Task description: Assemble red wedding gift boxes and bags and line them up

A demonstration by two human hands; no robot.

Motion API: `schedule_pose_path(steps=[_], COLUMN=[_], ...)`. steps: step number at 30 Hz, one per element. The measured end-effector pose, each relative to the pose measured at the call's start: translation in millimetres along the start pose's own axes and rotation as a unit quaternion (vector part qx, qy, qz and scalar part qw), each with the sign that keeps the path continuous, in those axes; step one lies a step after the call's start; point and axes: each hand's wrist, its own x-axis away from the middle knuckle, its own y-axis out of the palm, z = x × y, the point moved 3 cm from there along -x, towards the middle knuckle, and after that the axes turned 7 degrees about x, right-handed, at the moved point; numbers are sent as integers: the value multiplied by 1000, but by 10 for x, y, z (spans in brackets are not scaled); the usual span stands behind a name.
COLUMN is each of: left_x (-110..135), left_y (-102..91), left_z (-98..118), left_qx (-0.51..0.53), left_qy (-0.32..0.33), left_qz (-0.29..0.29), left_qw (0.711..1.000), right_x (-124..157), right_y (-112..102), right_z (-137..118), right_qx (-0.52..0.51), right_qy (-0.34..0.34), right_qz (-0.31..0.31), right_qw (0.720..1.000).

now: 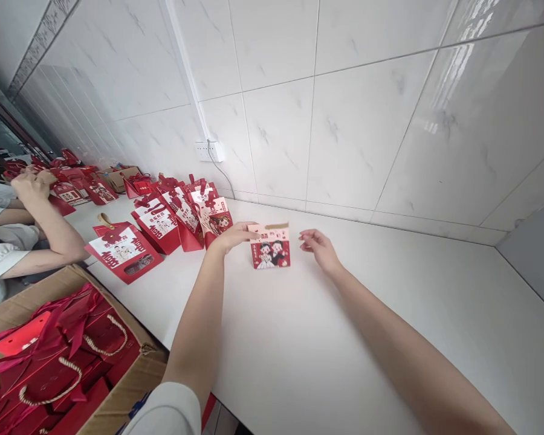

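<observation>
A small red and pink candy gift box (272,251), printed with a cartoon couple, stands upright on the white table. My left hand (236,237) holds it by its upper left edge, with some fingertips hidden at the box's side. Just right of the box, my right hand (320,249) hovers apart from it, fingers loosely curved and nothing visible between them. The box's top rim shows a brown strip. To the left of my left hand stands a similar gift box (215,217) with a ribbon.
Red gift bags (126,251) line the table's left side. A cardboard carton (152,356) full of red boxes with rope handles sits at lower left. Another person's arm (36,223) is at far left. A wall socket (208,151) with a cable is behind the white table (390,290).
</observation>
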Motion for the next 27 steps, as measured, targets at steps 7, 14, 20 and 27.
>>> schedule_pose_path(steps=[7,14,20,27], left_x=[296,347,320,411], left_y=[152,385,557,767], left_z=[494,691,661,737], left_qx=[-63,-138,-100,-87], left_qy=[58,108,137,157], left_qz=[-206,-199,-189,-210], left_qw=[975,964,967,961], right_x=[388,747,775,816], right_y=[-10,-64,-197,-201], right_z=[-1068,-1556,-1550,-1680], right_qx=[306,557,546,553], right_qy=[-164,-162,-126,-140], right_qz=[-157,-112,-126,-99], right_qw=[925,807,819,815])
